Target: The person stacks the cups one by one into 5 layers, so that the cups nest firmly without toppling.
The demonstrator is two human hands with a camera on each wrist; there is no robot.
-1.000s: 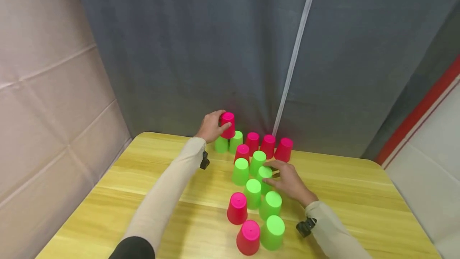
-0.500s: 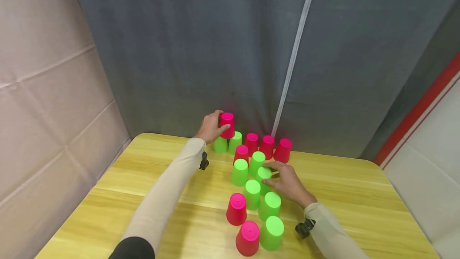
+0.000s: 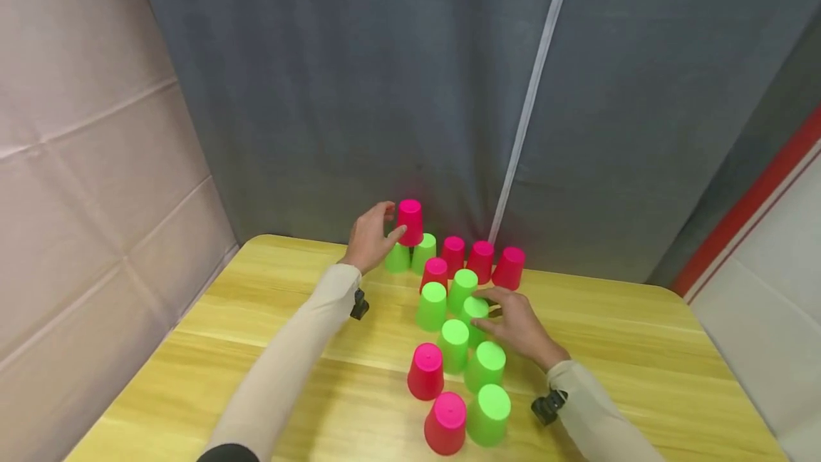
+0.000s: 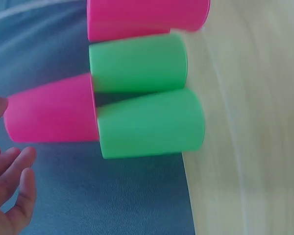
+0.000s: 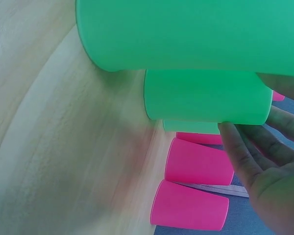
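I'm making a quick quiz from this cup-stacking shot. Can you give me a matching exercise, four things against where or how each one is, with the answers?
Things:
1. left hand
2. right hand
3. raised pink cup
4. nearest pink cup

Places or states:
A. at the table's front, beside a green cup
B. fingers on a green cup mid-cluster
C. resting on two green cups at the back
D. open beside the raised pink cup

Pairs: 1-D, 2-B, 3-C, 4-A

A pink cup (image 3: 410,222) stands upside down atop two green cups (image 3: 410,255); another inverted green cup (image 3: 474,316) sits mid-table.
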